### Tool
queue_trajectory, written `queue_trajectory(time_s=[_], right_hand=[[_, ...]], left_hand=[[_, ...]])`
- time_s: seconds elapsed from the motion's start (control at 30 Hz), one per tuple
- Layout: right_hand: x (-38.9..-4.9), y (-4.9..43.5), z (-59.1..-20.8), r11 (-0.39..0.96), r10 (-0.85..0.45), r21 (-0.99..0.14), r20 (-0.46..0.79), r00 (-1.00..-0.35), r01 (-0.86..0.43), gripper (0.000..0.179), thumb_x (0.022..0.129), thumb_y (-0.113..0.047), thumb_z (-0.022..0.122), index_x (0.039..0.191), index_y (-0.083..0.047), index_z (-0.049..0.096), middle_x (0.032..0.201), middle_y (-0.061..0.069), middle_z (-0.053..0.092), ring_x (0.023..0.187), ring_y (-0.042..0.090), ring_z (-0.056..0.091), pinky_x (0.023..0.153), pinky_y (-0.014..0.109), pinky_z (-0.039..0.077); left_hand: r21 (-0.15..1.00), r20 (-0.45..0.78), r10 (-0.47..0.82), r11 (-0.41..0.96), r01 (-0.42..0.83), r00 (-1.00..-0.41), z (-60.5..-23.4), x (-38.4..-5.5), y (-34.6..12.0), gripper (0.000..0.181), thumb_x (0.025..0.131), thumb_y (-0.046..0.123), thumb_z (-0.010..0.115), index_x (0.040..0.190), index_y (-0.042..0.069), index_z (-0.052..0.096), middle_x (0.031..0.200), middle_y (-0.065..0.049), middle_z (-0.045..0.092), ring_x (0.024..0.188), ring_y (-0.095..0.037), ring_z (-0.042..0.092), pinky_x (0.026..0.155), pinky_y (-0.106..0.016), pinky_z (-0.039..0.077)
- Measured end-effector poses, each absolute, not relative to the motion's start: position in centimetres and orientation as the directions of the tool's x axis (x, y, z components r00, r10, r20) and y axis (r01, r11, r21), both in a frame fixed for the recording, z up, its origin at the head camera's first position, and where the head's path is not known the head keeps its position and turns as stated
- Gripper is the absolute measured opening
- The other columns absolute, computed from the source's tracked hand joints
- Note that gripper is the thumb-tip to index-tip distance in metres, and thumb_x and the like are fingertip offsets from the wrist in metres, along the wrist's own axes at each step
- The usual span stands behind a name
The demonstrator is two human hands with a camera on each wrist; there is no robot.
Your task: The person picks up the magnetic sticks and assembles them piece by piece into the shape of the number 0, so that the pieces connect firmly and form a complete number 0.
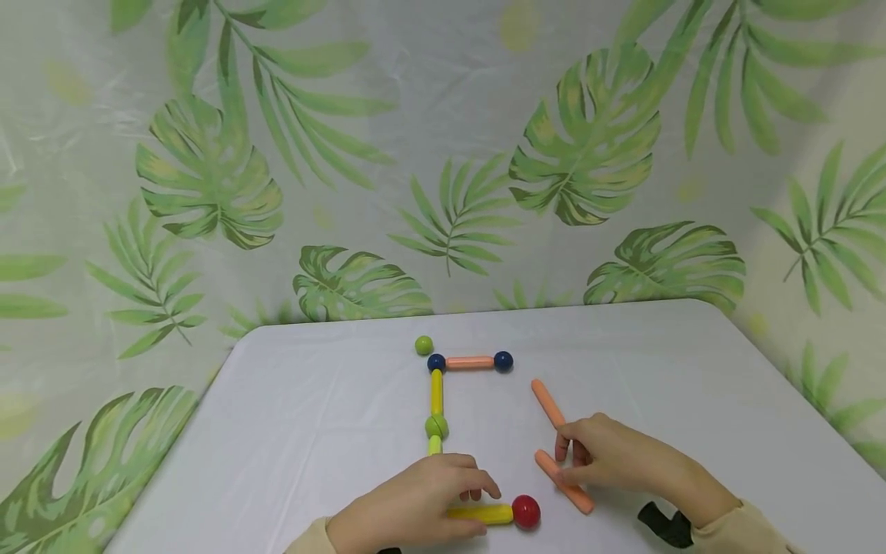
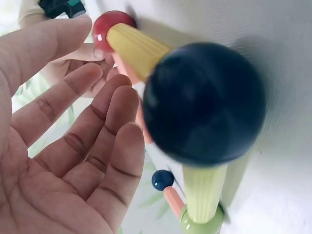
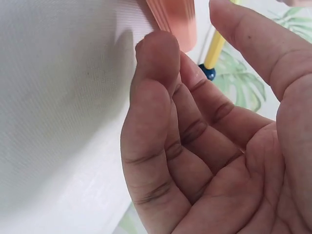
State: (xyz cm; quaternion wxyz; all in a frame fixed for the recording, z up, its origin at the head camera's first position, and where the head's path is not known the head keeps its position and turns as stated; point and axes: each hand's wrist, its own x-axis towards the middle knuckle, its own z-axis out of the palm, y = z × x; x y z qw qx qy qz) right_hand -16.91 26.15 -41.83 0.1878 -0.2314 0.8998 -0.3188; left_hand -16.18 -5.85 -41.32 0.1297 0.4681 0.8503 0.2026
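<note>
My left hand (image 1: 429, 492) is spread loosely over a yellow stick (image 1: 491, 514) that ends in a red ball (image 1: 526, 512). In the left wrist view a large navy ball (image 2: 204, 105) joins that stick to a light green stick (image 2: 202, 192), beside the fingertips, with nothing gripped. My right hand (image 1: 609, 454) reaches between two loose orange sticks. Its index finger is right at the lower end of the farther orange stick (image 1: 547, 402), and its thumb overlaps the nearer orange stick (image 1: 577, 496). Thumb and fingers stand apart in the right wrist view.
The light green stick leads to a green ball (image 1: 437, 426), then another yellow stick (image 1: 437, 392), a corner navy ball (image 1: 436, 362) and an orange stick (image 1: 470, 362) ending in navy. A loose green ball (image 1: 424, 345) lies behind. Leaf-patterned cloth (image 1: 450, 215) backs the white table (image 1: 311, 400).
</note>
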Motion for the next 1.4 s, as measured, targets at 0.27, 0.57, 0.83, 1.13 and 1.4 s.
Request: queue_trajectory(time_s=[0.27, 0.57, 0.83, 1.13, 1.4], right_hand=[[-17.0, 26.1, -42.5, 0.694, -0.521, -0.674, -0.229, -0.822, -0.253, 0.025, 0.088, -0.031, 0.089, 0.089, -0.019, 0.067, 0.068, -0.01, 0.057, 0.058, 0.003, 0.049, 0.054, 0.019, 0.034], [-16.9, 25.9, -42.6, 0.706, -0.509, -0.666, -0.241, -0.826, -0.241, 0.022, 0.088, -0.026, 0.086, 0.086, -0.018, 0.066, 0.063, -0.01, 0.055, 0.056, 0.003, 0.049, 0.053, 0.019, 0.034], [-17.4, 25.2, -42.9, 0.663, -0.486, -0.712, -0.172, -0.857, -0.233, 0.016, 0.091, -0.023, 0.081, 0.089, -0.015, 0.067, 0.061, -0.01, 0.052, 0.055, 0.003, 0.046, 0.053, 0.019, 0.032], [-17.9, 23.6, -43.9, 0.507, -0.397, -0.858, -0.15, -0.905, -0.081, 0.026, 0.099, -0.028, 0.077, 0.098, -0.004, 0.068, 0.067, 0.005, 0.073, 0.058, 0.012, 0.064, 0.052, 0.02, 0.042], [-17.8, 22.5, -44.9, 0.424, -0.369, -0.905, -0.195, -0.909, 0.022, 0.029, 0.1, -0.028, 0.076, 0.102, 0.0, 0.067, 0.072, 0.009, 0.077, 0.061, 0.012, 0.069, 0.055, 0.024, 0.052]], left_hand=[[0.479, -0.048, 0.851, 0.479, 0.736, -0.523, -42.0, -16.4, -5.0, 0.031, 0.094, 0.025, 0.085, 0.123, 0.022, 0.077, 0.099, 0.014, 0.07, 0.087, 0.008, 0.06, 0.078, -0.008, 0.049], [0.494, -0.051, 0.851, 0.476, 0.727, -0.523, -42.4, -16.4, -4.9, 0.028, 0.094, 0.016, 0.084, 0.121, 0.022, 0.078, 0.097, 0.014, 0.071, 0.083, 0.009, 0.059, 0.077, -0.007, 0.049], [0.498, -0.046, 0.852, 0.473, 0.727, -0.522, -42.6, -16.4, -4.8, 0.024, 0.095, 0.015, 0.082, 0.117, 0.022, 0.08, 0.094, 0.014, 0.07, 0.08, 0.009, 0.058, 0.075, -0.007, 0.049], [0.504, -0.049, 0.847, 0.479, 0.719, -0.53, -42.6, -16.3, -4.9, 0.023, 0.094, 0.015, 0.082, 0.116, 0.022, 0.08, 0.092, 0.015, 0.069, 0.079, 0.009, 0.057, 0.074, -0.008, 0.049], [0.5, -0.03, 0.851, 0.467, 0.73, -0.524, -42.8, -16.3, -4.9, 0.023, 0.094, 0.015, 0.083, 0.116, 0.021, 0.08, 0.094, 0.015, 0.07, 0.079, 0.009, 0.058, 0.074, -0.006, 0.048]])
